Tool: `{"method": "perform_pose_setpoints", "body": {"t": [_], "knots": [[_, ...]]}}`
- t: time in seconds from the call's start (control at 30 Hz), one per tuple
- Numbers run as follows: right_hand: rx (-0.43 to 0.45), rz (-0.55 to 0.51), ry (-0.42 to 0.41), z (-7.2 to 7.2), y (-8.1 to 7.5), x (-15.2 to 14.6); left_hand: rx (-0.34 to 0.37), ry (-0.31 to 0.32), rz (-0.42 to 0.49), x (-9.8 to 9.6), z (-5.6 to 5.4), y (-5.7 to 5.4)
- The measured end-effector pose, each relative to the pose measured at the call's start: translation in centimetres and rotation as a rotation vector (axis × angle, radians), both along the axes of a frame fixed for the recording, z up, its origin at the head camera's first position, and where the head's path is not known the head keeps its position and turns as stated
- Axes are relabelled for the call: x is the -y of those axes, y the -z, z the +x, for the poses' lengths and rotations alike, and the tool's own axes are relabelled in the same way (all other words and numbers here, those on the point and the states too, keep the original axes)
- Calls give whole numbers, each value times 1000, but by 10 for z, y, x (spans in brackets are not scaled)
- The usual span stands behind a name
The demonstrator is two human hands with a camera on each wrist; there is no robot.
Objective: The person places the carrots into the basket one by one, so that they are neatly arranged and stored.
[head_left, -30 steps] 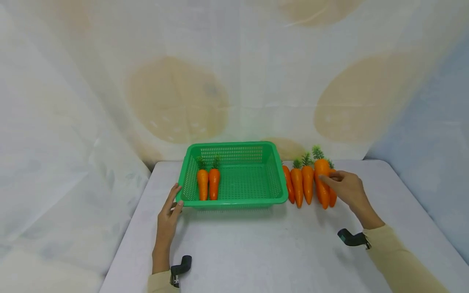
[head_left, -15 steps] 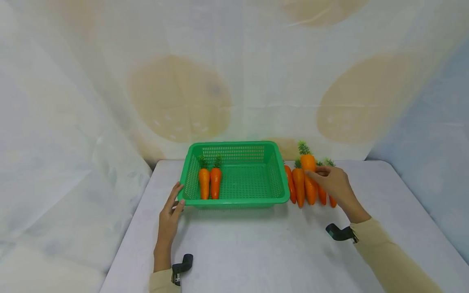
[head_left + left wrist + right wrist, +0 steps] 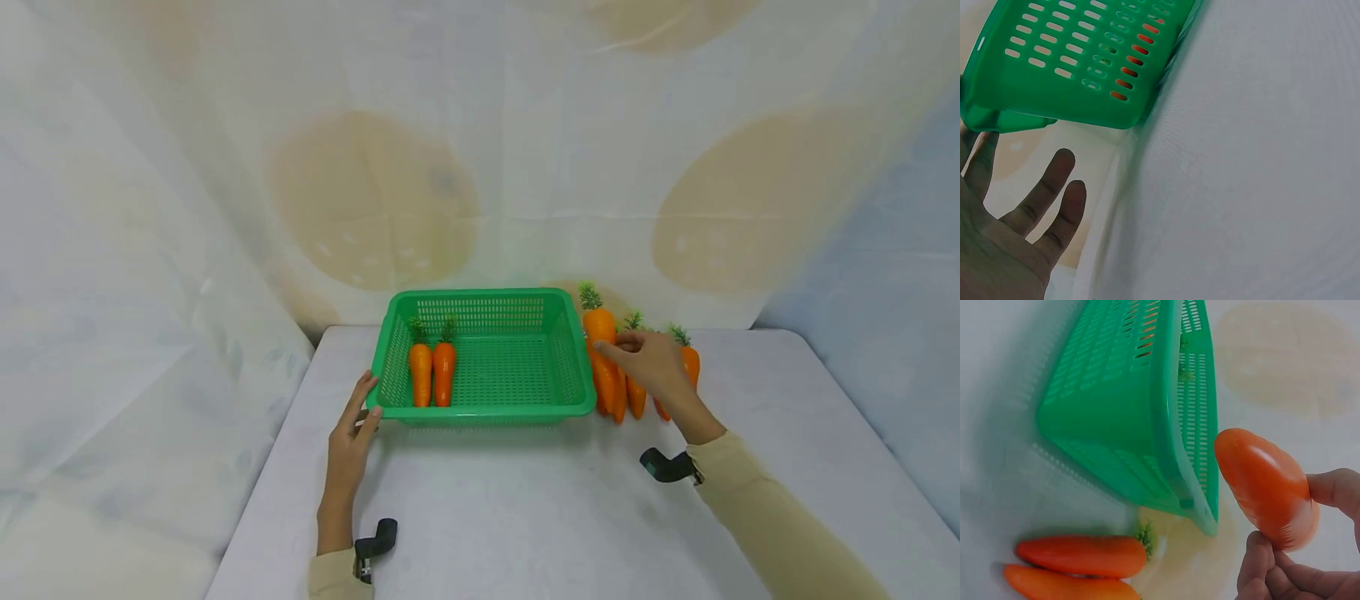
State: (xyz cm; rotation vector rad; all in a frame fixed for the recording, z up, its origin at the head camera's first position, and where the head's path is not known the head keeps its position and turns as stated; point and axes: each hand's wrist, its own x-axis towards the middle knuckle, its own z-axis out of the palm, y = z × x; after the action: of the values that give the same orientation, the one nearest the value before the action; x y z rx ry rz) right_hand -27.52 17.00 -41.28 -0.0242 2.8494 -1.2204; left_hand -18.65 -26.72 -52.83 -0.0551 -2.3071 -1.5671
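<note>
My right hand [image 3: 656, 367] pinches an orange carrot [image 3: 598, 323] with a green leafy top between thumb and fingers. It is raised by the right side of the green plastic basket [image 3: 495, 412], and in the right wrist view the carrot [image 3: 1266, 484] points towards the rim. My left hand [image 3: 348, 442] holds the basket's near left corner, thumb on the front rim; in the left wrist view two of its fingers [image 3: 1054, 181] stretch out away from the basket. Inside lie two carrots side by side, one paler [image 3: 421, 375] and one redder [image 3: 444, 375], at the left.
Several more carrots lie in a row on the white table [image 3: 480, 508] right of the basket, partly hidden by my right hand; the rightmost carrot [image 3: 691, 367] shows beyond it. A patterned cloth backdrop [image 3: 525, 167] rises behind the table.
My right hand has carried the carrot leftward over the row to the basket's right side, lifting it slightly. My left hand stays at the basket's corner.
</note>
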Motion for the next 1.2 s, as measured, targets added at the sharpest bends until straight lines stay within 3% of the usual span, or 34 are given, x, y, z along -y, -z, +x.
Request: {"method": "perform_pose_setpoints", "body": {"t": [0.17, 0.4, 0.43, 0.6, 1.2], "knots": [[21, -37, -22, -6, 3, 14, -9, -15, -11, 8, -8, 21], [15, -71, -61, -12, 7, 30, -17, -4, 8, 6, -7, 20], [16, -75, -63, -13, 8, 32, -22, -5, 4, 7, -9, 25], [29, -74, -64, -17, 10, 41, -20, -7, 10, 7, -9, 26], [56, -110, -89, -32, 16, 90, -36, -7, -10, 8, -11, 22]]}}
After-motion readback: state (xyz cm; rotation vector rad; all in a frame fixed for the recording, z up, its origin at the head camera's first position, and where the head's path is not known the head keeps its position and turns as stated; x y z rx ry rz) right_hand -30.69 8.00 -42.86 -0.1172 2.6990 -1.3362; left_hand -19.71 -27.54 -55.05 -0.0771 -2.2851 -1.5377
